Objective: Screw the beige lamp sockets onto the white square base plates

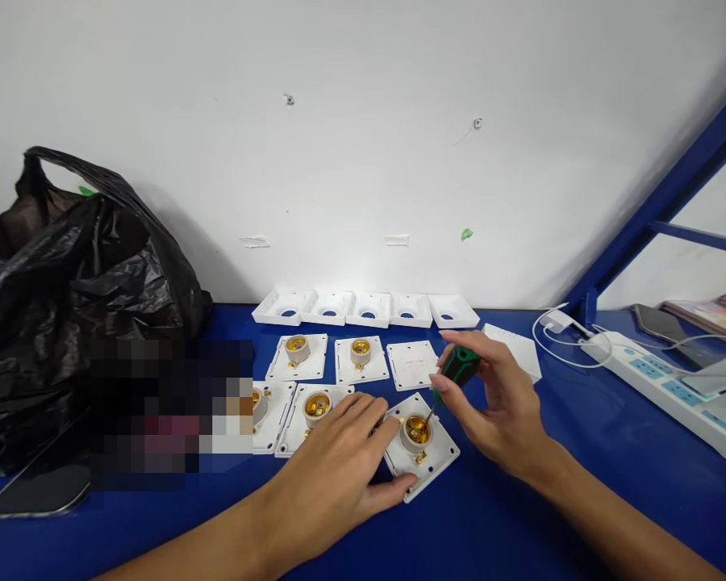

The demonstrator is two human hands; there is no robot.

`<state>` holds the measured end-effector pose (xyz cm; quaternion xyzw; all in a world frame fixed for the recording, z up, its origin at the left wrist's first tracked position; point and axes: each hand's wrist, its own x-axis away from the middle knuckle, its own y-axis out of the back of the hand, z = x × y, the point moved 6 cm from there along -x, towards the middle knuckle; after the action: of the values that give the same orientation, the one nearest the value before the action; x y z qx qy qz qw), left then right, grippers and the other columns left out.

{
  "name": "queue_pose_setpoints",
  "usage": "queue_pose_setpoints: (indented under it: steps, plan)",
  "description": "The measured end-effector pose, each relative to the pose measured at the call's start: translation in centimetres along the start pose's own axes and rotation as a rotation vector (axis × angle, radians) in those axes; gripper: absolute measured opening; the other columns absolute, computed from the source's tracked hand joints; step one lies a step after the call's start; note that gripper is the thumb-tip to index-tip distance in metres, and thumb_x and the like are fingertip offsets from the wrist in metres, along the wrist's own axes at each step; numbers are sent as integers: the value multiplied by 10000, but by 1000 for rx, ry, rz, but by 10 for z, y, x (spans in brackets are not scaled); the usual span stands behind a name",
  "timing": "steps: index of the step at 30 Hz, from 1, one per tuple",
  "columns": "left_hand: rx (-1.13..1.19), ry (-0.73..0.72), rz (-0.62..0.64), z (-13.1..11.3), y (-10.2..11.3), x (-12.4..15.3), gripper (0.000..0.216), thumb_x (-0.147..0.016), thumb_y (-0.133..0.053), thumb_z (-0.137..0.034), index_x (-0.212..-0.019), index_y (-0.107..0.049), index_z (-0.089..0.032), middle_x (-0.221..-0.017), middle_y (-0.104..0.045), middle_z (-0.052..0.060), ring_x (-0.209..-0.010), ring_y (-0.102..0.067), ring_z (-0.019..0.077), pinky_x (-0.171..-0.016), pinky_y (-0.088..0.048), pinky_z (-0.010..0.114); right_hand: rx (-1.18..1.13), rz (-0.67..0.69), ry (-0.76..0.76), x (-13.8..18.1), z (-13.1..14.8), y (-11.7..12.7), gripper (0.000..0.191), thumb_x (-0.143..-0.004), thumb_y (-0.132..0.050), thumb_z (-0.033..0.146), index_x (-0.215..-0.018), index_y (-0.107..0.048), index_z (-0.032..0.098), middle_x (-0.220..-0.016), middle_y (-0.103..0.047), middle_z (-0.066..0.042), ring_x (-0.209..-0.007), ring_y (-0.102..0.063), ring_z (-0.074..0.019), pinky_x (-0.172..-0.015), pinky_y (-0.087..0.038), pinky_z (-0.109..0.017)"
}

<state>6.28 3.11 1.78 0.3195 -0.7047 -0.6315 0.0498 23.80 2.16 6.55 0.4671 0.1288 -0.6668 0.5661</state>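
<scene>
My left hand [339, 464] lies flat, fingers spread, on a white square lamp-holder plate [427, 460] with a brass socket in its middle, pinning it to the blue table [502, 516]. My right hand [499, 403] is closed round a green-handled screwdriver [460, 367]. Its tip points down into the brass socket [417, 429] of that plate.
More white plates with brass sockets [360, 359] lie in two rows behind. A row of white covers [368, 309] lines the wall. A black plastic bag [66, 290] sits at left, a white power strip [671, 387] with cables at right, a phone [39, 488] at front left.
</scene>
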Motion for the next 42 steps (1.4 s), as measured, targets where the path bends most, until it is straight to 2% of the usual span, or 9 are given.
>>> queue_pose_setpoints:
  steps: [8, 17, 20, 24, 27, 29, 33, 37, 42]
  plan:
    - [158, 101, 20, -8, -8, 6, 576, -812, -922, -384, -1202, -558, -168, -1190, -634, 114, -1110, -643, 348, -940, -590, 504, 53, -64, 48, -3, 5, -3, 534, -946, -749, 105, -1411, -602, 322, -850, -603, 29, -714, -588, -150, -606, -553, -292]
    - [268, 136, 90, -3, -11, 2, 530, -839, -892, -273, -1207, -517, -199, -1235, -588, 100, -1180, -609, 338, -989, -577, 518, 215, -93, 179, 0, 19, -4, 617, -890, -825, 102, -1426, -606, 317, -855, -677, 17, -705, -584, -164, -575, -537, -303]
    - [293, 133, 81, -2, -10, 1, 564, -832, -899, -268, -1236, -514, -189, -1233, -586, 102, -1180, -607, 340, -990, -574, 521, 153, -12, 140, -1, 16, -7, 636, -900, -829, 137, -1454, -594, 343, -1010, -742, -11, -761, -634, -169, -640, -577, -321]
    - [324, 145, 86, -1, -10, 1, 547, -821, -910, -266, -1208, -532, -188, -1197, -586, 84, -1146, -616, 327, -971, -580, 505, -149, 117, -133, -9, 1, -3, 537, -977, -757, 210, -1445, -593, 417, -1143, -733, -11, -913, -722, -176, -793, -626, -346]
    - [324, 159, 100, -1, -10, 2, 531, -829, -904, -279, -1207, -542, -189, -1203, -585, 83, -1153, -615, 327, -974, -579, 501, -408, 395, -256, -11, -1, -11, 489, -1044, -655, 248, -1485, -547, 429, -1258, -719, -36, -1123, -734, -214, -947, -625, -413]
    - [319, 156, 103, -2, -11, 2, 544, -834, -901, -292, -1227, -540, -187, -1218, -584, 86, -1171, -608, 332, -989, -575, 509, -342, 322, -267, -13, -4, -4, 464, -1045, -655, 247, -1462, -575, 435, -1295, -690, -33, -1236, -661, -210, -1008, -579, -399]
    - [313, 153, 110, -1, -12, 2, 561, -839, -901, -305, -1246, -534, -186, -1225, -585, 84, -1175, -603, 325, -995, -576, 500, -220, 92, -189, -17, -6, 11, 377, -965, -782, 285, -1306, -718, 434, -1068, -655, -2, -1010, -624, -183, -911, -550, -353]
    - [311, 147, 106, -1, -12, 3, 579, -832, -908, -313, -1255, -535, -183, -1238, -585, 92, -1179, -604, 325, -1001, -574, 492, -416, 361, -334, -14, -7, -4, 426, -1060, -637, 350, -1472, -603, 452, -1236, -694, -42, -1016, -657, -191, -847, -589, -357]
    - [312, 149, 115, -1, -11, 3, 561, -842, -899, -319, -1254, -546, -177, -1237, -592, 92, -1195, -605, 327, -1019, -568, 493, -377, 150, -284, -18, -9, 8, 267, -985, -752, 381, -1250, -742, 414, -1047, -641, -11, -961, -603, -173, -794, -563, -291]
